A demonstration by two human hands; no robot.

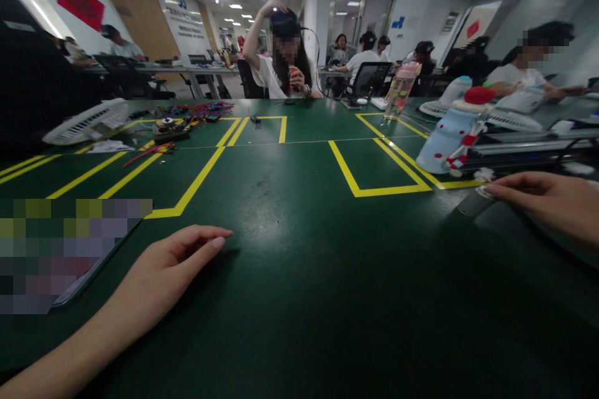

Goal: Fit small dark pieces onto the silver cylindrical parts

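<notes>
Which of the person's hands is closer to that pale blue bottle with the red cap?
Right. The right hand lies flat just below the pale blue bottle, slightly to its right. The left hand rests far across the green table.

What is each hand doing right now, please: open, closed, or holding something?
Left hand: open, flat on the green table, holding nothing.
Right hand: open, fingertips touching a small grey object; nothing gripped.

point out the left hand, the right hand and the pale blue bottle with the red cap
left hand (175,262), head view, back of the hand
right hand (550,199), head view, back of the hand
pale blue bottle (444,137), head view, its body
</notes>
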